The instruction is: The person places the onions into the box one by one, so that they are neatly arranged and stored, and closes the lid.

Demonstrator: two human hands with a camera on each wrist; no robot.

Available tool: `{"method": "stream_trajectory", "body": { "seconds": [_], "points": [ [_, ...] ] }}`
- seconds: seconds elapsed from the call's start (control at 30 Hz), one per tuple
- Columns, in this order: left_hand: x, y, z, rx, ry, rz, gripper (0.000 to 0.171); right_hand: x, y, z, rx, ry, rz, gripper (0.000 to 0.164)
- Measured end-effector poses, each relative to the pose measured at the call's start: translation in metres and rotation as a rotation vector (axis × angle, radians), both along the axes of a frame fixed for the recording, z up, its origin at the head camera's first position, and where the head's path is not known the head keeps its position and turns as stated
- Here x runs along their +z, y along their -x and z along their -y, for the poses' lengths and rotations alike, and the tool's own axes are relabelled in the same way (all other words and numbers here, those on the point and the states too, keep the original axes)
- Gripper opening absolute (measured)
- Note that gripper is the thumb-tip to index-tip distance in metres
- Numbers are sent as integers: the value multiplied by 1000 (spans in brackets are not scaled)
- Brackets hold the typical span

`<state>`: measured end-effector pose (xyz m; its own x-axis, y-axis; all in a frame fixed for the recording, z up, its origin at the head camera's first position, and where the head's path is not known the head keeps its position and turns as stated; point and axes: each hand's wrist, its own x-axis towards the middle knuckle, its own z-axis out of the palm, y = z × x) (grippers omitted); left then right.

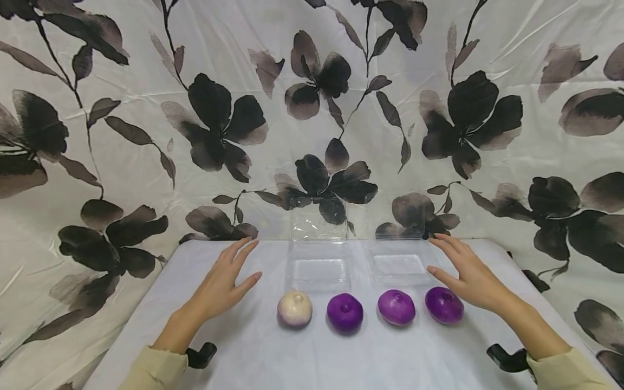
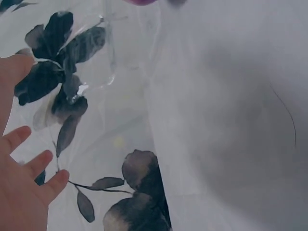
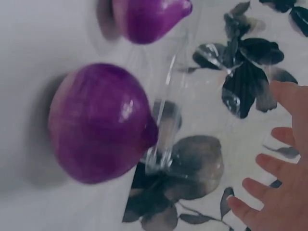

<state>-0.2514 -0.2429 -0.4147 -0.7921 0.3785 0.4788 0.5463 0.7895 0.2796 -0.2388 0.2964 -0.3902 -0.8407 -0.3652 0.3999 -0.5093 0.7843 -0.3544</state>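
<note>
A pale onion and three purple ones stand in a row on the white table: a left purple onion, a middle purple onion and a right purple onion. Behind them lie two clear plastic boxes with raised lids, a left box and a right box. My left hand is held left of the left box, fingers spread, holding nothing. My right hand hovers beside the right box, near the right purple onion, its fingers apart and holding nothing.
A white cloth covers the table. Behind it hangs a pale curtain with dark flowers. Dark wrist mounts, a left mount and a right mount, sit at the sleeves.
</note>
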Motion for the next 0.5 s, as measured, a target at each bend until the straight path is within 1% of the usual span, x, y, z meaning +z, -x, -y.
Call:
{"method": "stream_trajectory", "body": {
  "seconds": [0.17,0.27,0.5],
  "points": [
    [-3,-2,-3,-17,-74,81,68,-1,-1,18,35,49,52,64],
    [-4,-2,-6,-18,-103,124,67,-3,-1,28,52,69,68,64],
    [-6,3,-14,-54,-184,133,63,-8,-1,51,124,88,47,61]
  ]
}}
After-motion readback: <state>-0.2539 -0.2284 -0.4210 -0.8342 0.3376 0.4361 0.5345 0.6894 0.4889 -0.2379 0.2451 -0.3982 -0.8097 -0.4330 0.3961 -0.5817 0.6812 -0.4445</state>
